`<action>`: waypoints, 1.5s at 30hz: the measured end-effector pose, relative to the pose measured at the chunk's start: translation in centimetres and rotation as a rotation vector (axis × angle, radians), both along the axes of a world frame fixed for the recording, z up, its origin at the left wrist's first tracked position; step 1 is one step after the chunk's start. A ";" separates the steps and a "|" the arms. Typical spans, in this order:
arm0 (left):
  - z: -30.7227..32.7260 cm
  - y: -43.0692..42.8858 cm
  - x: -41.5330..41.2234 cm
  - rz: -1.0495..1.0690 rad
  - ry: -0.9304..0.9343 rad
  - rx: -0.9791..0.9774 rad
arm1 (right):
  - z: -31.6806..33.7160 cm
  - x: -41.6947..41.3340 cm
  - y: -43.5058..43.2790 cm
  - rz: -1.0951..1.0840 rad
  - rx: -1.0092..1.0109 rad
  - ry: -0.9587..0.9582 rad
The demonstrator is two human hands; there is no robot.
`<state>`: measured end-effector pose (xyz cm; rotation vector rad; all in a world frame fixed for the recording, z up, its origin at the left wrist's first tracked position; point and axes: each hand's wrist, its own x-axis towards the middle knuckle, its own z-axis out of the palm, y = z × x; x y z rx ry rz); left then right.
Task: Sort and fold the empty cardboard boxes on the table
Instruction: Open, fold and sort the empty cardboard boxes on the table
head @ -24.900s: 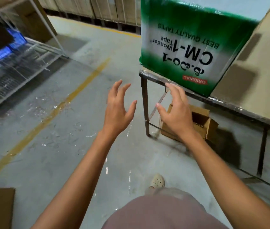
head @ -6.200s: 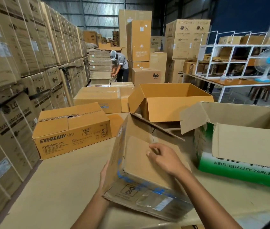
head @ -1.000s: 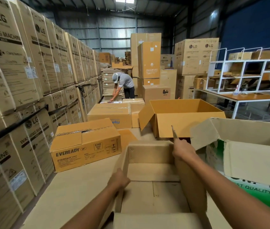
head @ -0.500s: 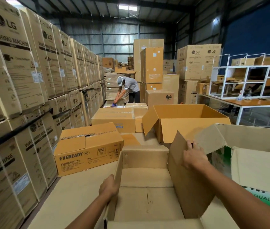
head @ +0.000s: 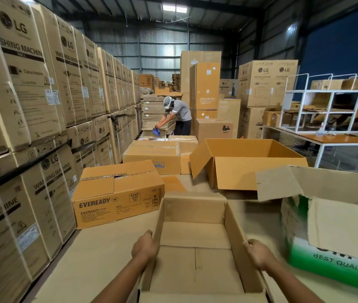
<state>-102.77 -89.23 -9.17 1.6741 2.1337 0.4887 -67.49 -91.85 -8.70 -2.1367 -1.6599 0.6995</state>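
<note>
An open, empty brown cardboard box (head: 195, 243) lies on the table (head: 99, 254) right in front of me, its inside facing up. My left hand (head: 144, 246) grips the top edge of its left wall. My right hand (head: 258, 253) grips the top edge of its right wall. To the right stands a green and white tape box (head: 335, 232) with its flaps open. A large open yellow-brown box (head: 246, 162) sits behind, and a shut Eveready box (head: 119, 193) lies at the left.
Tall stacks of LG washing machine cartons (head: 31, 106) wall the table's left side. More shut cartons (head: 154, 156) sit at the far end. A person (head: 178, 114) bends over a stack in the background. A white wire rack (head: 331, 108) stands on a table at right.
My right hand has come down and back with the box's right wall, from holding it raised to gripping its edge near me. My left hand still holds the left wall.
</note>
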 end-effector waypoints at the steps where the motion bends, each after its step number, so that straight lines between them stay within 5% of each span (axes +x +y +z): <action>1: -0.1 -0.1 0.1 -0.014 -0.003 -0.018 | 0.8 -0.3 0.1 0.022 0.012 -0.110; 5: -0.9 -0.9 0.7 -0.078 -0.070 -0.083 | 2.2 -1.7 -0.8 0.055 0.014 -0.294; 12: -1.9 -1.6 -0.3 -0.054 -0.504 -0.084 | 0.7 -1.7 -2.3 0.057 -0.057 -0.222; 18: -0.6 -3.5 2.2 0.084 -0.326 0.035 | 1.1 -2.5 -4.7 0.062 -0.006 -0.305; 26: -0.7 -6.9 4.6 -0.185 -0.625 0.011 | 3.3 -4.0 -7.7 0.122 0.018 -0.247; 32: 1.0 -10.6 5.4 -0.275 -0.519 0.134 | 5.4 -6.5 -11.9 0.241 0.141 -0.141; 37: 5.5 -16.8 6.3 -0.391 -0.295 0.448 | 7.4 -7.7 -17.7 0.236 0.337 -0.014; 45: 6.4 -31.7 4.6 -0.327 -0.237 0.584 | 5.4 -8.1 -30.8 0.195 0.521 0.262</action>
